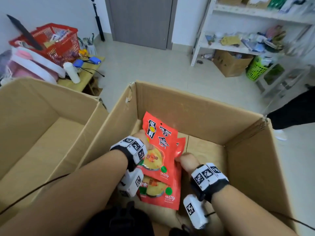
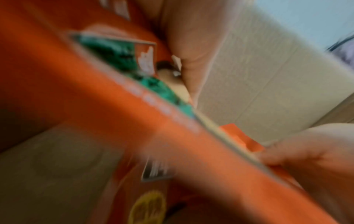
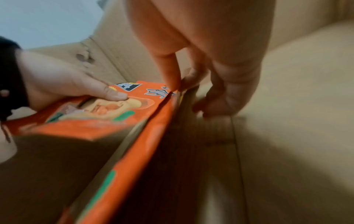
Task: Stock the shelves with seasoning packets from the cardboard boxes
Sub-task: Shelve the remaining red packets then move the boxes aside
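Several red seasoning packets lie in the right cardboard box (image 1: 196, 113). My left hand (image 1: 144, 139) holds the top packet (image 1: 160, 142) tilted up, thumb pressed on its printed front (image 3: 116, 96). A second packet (image 1: 158, 193) lies beneath it. My right hand (image 1: 186, 160) pinches the packets' right edge; in the right wrist view its fingertips (image 3: 173, 78) meet at that edge. The left wrist view is blurred, with a red packet (image 2: 95, 91) filling it and the right hand (image 2: 310, 154) at the lower right. How many packets sit beneath is hidden.
A second cardboard box (image 1: 42, 116) stands open to the left, nothing visible inside. White shelves (image 1: 230, 47) with mixed goods rise at the back right, a small box (image 1: 230, 65) and green basket (image 1: 255, 70) beneath. A person's dark leg (image 1: 293, 111) stands right. A red basket (image 1: 56, 41) sits back left.
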